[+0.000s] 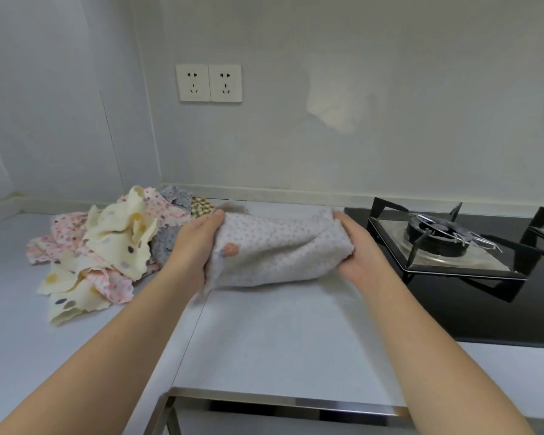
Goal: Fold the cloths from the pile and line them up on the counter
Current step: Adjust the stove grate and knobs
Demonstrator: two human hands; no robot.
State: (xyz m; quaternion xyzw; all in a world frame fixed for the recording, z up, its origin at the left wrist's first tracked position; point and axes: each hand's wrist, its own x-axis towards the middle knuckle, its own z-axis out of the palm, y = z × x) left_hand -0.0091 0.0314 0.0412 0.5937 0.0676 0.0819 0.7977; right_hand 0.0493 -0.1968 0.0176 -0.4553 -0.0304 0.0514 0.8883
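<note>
A pale grey dotted cloth (277,249) is stretched between my two hands just above the white counter (280,334), partly folded over on itself. My left hand (198,243) grips its left end, fingers curled round the edge. My right hand (358,246) grips its right end the same way. To the left lies the pile of crumpled cloths (107,246): cream ones with coloured dots, pink flowered ones, a grey one and a checked one at the back.
A black gas hob (453,243) with a metal pan support sits right beside my right hand. Two wall sockets (209,83) are on the back wall. A metal edge (280,400) runs along the counter's front.
</note>
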